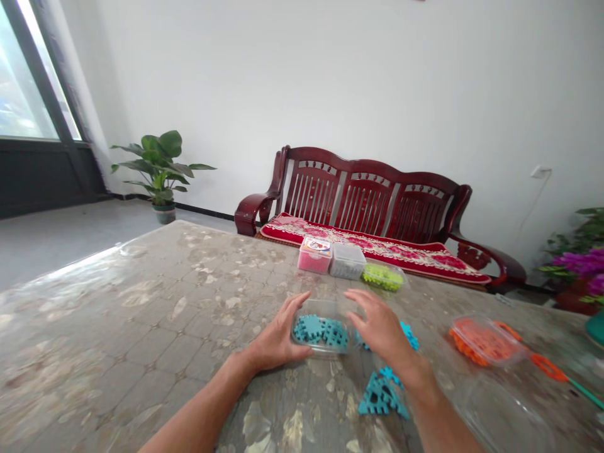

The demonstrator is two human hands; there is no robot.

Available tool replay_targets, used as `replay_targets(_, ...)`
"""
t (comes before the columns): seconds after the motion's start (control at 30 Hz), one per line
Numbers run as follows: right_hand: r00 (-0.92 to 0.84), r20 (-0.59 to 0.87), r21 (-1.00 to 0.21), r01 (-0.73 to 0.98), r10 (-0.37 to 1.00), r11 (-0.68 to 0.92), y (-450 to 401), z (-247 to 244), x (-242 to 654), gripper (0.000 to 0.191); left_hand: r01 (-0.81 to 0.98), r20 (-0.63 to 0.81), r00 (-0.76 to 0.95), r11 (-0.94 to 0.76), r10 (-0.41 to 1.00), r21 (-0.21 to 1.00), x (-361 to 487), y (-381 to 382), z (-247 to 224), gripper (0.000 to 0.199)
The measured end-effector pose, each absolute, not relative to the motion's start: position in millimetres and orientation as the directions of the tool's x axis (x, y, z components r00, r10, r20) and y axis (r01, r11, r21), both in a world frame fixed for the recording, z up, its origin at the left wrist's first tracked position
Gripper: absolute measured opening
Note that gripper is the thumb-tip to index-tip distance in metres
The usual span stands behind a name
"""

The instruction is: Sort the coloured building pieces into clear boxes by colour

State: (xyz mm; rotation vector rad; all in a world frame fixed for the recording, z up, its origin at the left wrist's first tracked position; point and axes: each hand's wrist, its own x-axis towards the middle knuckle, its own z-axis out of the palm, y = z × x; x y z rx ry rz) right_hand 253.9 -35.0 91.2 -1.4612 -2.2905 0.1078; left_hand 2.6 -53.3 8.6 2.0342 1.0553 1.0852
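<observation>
The left fingers gripped one end of the clear tub [330,307] of teal pieces [335,333] on the worktop [141,327]; the right fingers [365,302] opened beside its other end — uneven pressure might have tipped it, a forearm sweep scattered the loose triangle [381,396].

Bright, soft daylight enters through the window [26,82] at left, leaving white glare on the table [179,302] edge. Shadows look faint. Wide-lens distortion stretches the edges; the hands [280,333] seem slightly blurred, perhaps by motion.
</observation>
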Motion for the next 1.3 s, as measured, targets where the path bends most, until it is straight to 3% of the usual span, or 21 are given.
replay_targets(0.23, -0.265, 0.001, -0.122, 0.957, 0.964, 0.264, -34, 94, 294, 0.054, 0.393, 0.393, 0.327, -0.502, 0.859, 0.771, -2, -53, 14, 0.097)
replay_targets(0.5, -0.243, -0.083, 0.024, 0.969, 0.967, 0.245, -40, 87, 286, 0.066, 0.396, 0.379, 0.319, -0.486, 0.868, 0.779, -5, -52, 11, 0.095)
replay_targets(0.67, -0.245, -0.071, 0.063, 0.966, 0.967, 0.249, -35, 80, 285, 0.061, 0.41, 0.388, 0.325, -0.498, 0.862, 0.764, -4, -52, 14, 0.094)
replay_targets(0.77, -0.227, -0.006, 0.005, 0.974, 0.974, 0.227, -31, 82, 287, 0.058, 0.403, 0.404, 0.325, -0.511, 0.855, 0.759, -3, -52, 15, 0.093)
replay_targets(0.9, -0.213, 0.172, -0.229, 0.941, 0.962, 0.249, -29, 91, 283, 0.051, 0.396, 0.41, 0.328, -0.518, 0.851, 0.758, -3, -51, 13, 0.094)
replay_targets(1.0, -0.261, 0.199, -0.37, 0.873, 0.944, 0.319, -31, 93, 270, 0.053, 0.398, 0.413, 0.327, -0.521, 0.85, 0.755, -3, -50, 12, 0.094)
replay_targets(1.2, -0.415, 0.151, -0.378, 0.814, 0.897, 0.44, -37, 84, 246, 0.048, 0.386, 0.408, 0.33, -0.516, 0.851, 0.764, -3, -51, 12, 0.096)
replay_targets(1.3, -0.406, 0.154, -0.404, 0.806, 0.901, 0.432, -32, 84, 252, 0.041, 0.392, 0.406, 0.327, -0.513, 0.853, 0.763, -2, -51, 13, 0.096)
